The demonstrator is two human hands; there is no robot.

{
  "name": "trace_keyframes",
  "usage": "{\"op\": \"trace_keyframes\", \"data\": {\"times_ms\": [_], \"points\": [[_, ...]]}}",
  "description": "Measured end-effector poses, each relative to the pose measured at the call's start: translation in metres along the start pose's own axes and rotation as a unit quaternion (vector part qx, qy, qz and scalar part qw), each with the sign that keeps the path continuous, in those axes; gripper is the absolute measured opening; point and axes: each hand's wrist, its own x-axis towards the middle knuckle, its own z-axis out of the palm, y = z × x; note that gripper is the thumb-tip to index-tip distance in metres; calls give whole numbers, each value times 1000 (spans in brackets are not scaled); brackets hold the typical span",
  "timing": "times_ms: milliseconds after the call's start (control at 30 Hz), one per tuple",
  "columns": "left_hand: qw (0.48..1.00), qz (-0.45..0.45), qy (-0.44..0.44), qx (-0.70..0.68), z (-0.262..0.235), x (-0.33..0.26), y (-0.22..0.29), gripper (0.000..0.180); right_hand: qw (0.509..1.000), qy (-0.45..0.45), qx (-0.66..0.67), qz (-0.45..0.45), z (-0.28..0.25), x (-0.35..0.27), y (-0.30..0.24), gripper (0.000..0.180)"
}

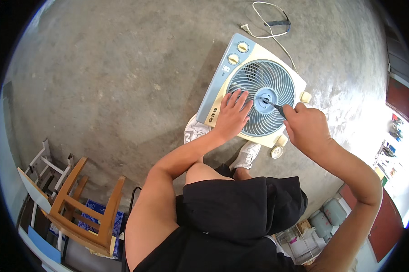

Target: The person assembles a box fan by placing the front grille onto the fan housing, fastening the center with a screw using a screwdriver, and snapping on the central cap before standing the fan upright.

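A cream and blue box fan (284,75) lies on the floor in front of my feet, its round slatted grille facing up. My left hand (233,114) rests on the near left part of the grille and frame, fingers spread. In my right hand (307,125) is a screwdriver (277,107) with a dark handle, my fingers wrapped round it. Its shaft slants left into the blue hub (264,100) at the grille's middle; the very tip is hard to make out. Two cream knobs (243,47) sit on the blue control strip along the fan's left side.
A pale power cord (281,45) with its plug curls beyond the fan, beside a dark strip (277,22). A small round cream piece (277,152) lies by my right shoe (246,155). An upturned wooden stool (79,206) stands at lower left. Grey gas cylinders (321,223) are at lower right.
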Motion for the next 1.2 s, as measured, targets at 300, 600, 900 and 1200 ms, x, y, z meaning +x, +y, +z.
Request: {"op": "trace_keyframes", "data": {"times_ms": [300, 600, 900, 1200], "points": [[1000, 3, 3, -17, -5, -1, -7, 52, 993, 53, 67, -84, -16, 2, 3, 17], [1000, 4, 17, -15, 2, 0, -7, 51, 987, -29, -21, -159, -5, 8, 3, 14], [1000, 9, 19, -12, 0, 0, -9, 52, 978, -13, 192, 75, -15, 10, 13, 22], [1000, 12, 17, -2, 1, 0, -9, 51, 953, -3, -150, -263, -4, 9, 10, 13]]}}
